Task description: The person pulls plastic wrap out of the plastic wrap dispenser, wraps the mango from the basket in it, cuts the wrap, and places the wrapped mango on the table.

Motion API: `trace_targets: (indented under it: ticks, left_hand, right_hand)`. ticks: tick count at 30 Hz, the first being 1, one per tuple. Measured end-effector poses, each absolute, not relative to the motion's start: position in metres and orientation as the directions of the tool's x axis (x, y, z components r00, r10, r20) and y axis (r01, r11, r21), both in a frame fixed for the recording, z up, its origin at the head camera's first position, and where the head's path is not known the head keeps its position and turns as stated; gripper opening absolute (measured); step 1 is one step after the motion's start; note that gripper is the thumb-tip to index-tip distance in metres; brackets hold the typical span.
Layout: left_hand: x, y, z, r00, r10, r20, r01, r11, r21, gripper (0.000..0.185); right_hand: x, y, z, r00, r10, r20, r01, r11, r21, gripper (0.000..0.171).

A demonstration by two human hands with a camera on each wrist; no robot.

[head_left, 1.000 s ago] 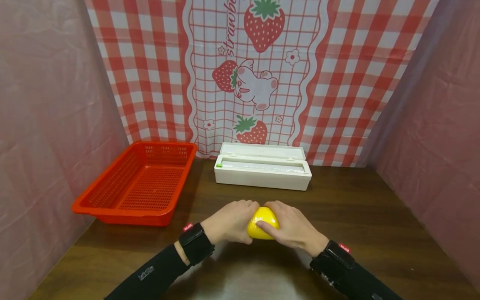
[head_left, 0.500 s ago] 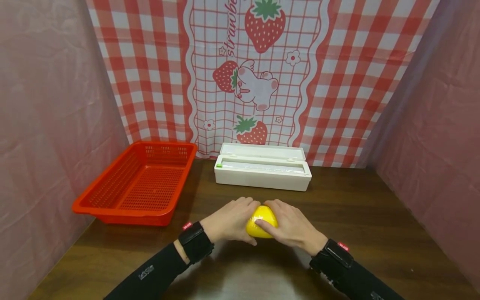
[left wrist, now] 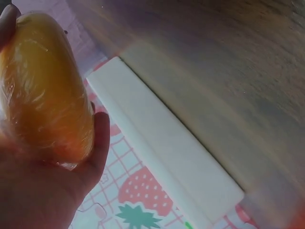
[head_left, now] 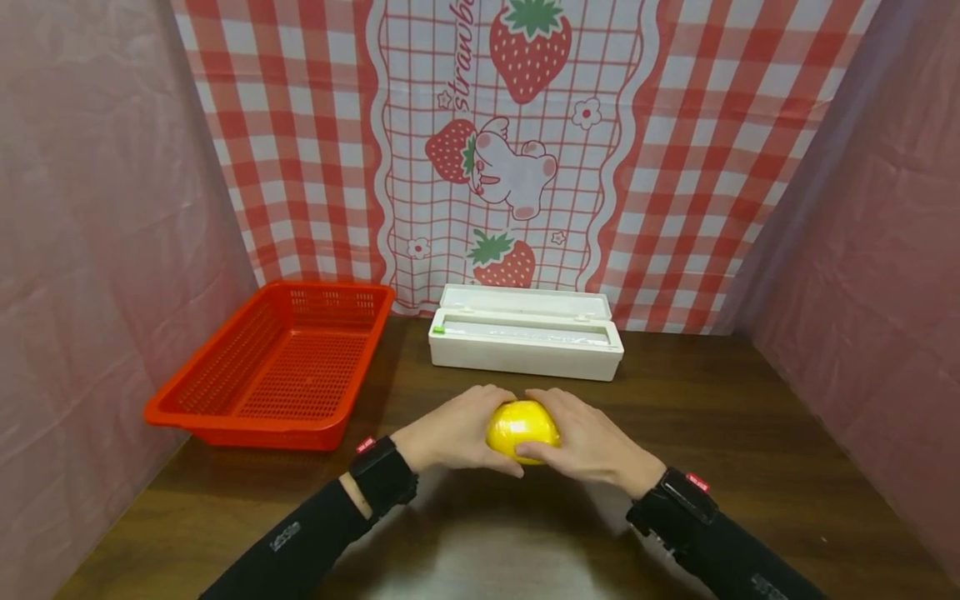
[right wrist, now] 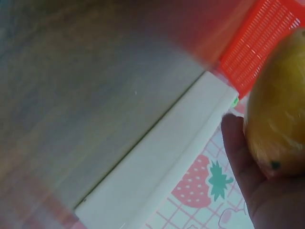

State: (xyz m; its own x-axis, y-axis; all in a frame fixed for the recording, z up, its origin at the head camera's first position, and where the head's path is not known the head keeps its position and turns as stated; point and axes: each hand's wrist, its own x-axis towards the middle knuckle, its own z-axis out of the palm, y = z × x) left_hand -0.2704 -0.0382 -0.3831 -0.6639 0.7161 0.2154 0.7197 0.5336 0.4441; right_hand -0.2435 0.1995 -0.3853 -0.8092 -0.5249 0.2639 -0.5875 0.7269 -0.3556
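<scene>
Both hands cup a film-wrapped lemon: the left hand and right hand curl round it, smoothing the wrap. Next, judging by the layout, comes one firm grip to carry it to the basket left of the left hand.

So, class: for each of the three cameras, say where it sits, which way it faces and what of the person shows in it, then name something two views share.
Head: worn on the head, looking forward and down at the table; both sleeves, left hand and right hand grip the yellow fruit.
Left wrist: at the left wrist, facing along the palm to the fruit and white box; palm and fingers show.
Right wrist: at the right wrist, facing the fruit, box and orange basket; fingers show.
Shared: both wrist views show fruit and box.
</scene>
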Motion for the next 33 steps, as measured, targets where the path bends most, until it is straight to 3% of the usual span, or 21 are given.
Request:
trace_targets:
  ticks: [9,16,26,33]
  left_hand:
    - [-0.274,-0.043,-0.382,-0.703,0.672,0.233,0.692,0.570,0.442,0.082]
    - [-0.277,-0.046,-0.385,-0.734,0.639,0.230,0.653,0.571,0.497,0.093]
    - [-0.281,-0.055,-0.383,-0.752,0.599,0.276,0.615,0.486,0.621,0.087]
    - [-0.284,-0.054,-0.388,-0.777,0.575,0.257,0.583,0.501,0.639,0.084]
  right_hand:
    - [-0.248,0.209,-0.378,-0.798,-0.564,0.213,-0.591,0.665,-0.456,0.095]
    - [-0.251,0.211,-0.380,-0.828,-0.514,0.225,-0.548,0.655,-0.520,0.092]
    - [-0.252,0.212,-0.379,-0.825,-0.473,0.309,-0.560,0.614,-0.556,0.088]
    - [-0.256,0.213,-0.384,-0.828,-0.469,0.307,-0.555,0.611,-0.564,0.086]
